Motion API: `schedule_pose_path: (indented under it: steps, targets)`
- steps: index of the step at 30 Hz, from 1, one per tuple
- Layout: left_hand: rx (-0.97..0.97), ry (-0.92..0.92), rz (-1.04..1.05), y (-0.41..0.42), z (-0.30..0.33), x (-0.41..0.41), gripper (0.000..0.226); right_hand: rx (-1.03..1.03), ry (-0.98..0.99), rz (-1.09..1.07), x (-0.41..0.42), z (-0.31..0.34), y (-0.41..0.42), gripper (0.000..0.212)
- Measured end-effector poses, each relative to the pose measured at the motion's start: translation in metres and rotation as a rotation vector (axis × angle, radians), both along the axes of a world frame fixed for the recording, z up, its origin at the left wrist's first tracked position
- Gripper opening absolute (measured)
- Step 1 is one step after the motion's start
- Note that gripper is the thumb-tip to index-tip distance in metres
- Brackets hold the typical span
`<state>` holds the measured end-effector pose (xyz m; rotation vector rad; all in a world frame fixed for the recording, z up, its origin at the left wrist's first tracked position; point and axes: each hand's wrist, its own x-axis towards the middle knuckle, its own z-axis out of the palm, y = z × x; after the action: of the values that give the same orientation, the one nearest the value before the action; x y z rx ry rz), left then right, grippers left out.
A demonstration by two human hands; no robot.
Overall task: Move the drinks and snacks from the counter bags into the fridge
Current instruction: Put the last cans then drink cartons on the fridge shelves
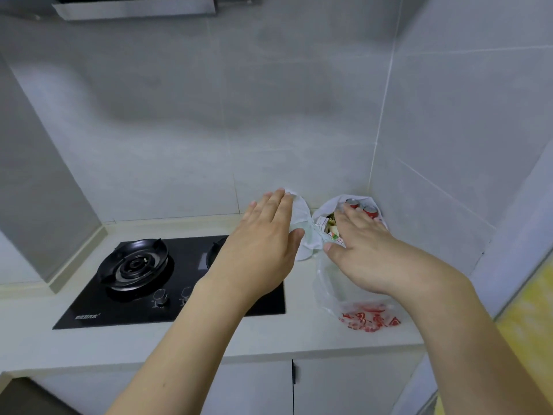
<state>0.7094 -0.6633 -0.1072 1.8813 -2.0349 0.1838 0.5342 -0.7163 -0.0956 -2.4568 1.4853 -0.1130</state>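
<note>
**Both hands at the mouth of the counter bag**

Thin white plastic carrier bag (332, 283) with red printed characters on its near side stands on the pale stone counter (209, 339), pushed into the right rear corner where two grey tiled walls (269, 115) meet. Bag mouth gapes upward.

Inside, at the far edge: two red drink cans with silver tops (362, 206), side by side, upright. Nearer the middle of the opening, a jumble of snack packets (327, 226) in white, green and red print; individual packets too crowded to tell apart.

Left hand (266, 244) lies against the bag's left flap, fingers straight and together, thumb pressed to the white plastic; the flap bunches between thumb and palm edge. Whether the thumb truly pinches the film, cannot tell; fingers read as extended, not curled.

Right hand (365, 250) spread flat over the bag's opening, fingers straight and reaching toward the cans, fingertips just short of or touching them, cannot tell which. Thumb rests at the gathered plastic near the left thumb. Nothing lifted.

Left of the bag: black glass two-burner gas hob (143, 283) set into the counter, two knobs along its front. Steel range hood (134, 7) overhead. White cabinet doors (254, 390) below the counter edge.
</note>
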Motion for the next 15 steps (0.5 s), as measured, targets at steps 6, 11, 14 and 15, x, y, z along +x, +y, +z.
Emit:
schedule_pose_path:
  steps: [6,11,14,15]
  targets:
    - [0.017,-0.016,0.030,-0.054,0.001,0.001,0.064,-0.003,-0.012,0.023,0.001,-0.005,-0.058,0.067]
    - [0.011,0.016,0.057,-0.087,-0.005,0.004,0.063,0.013,-0.015,0.034,0.003,-0.009,-0.097,0.067]
    - [0.030,0.003,0.065,-0.104,-0.010,0.011,0.063,0.033,-0.007,0.045,0.012,-0.012,-0.118,0.066]
    - [0.034,0.003,0.070,-0.111,-0.012,0.015,0.063,0.043,-0.001,0.049,0.016,-0.014,-0.124,0.066]
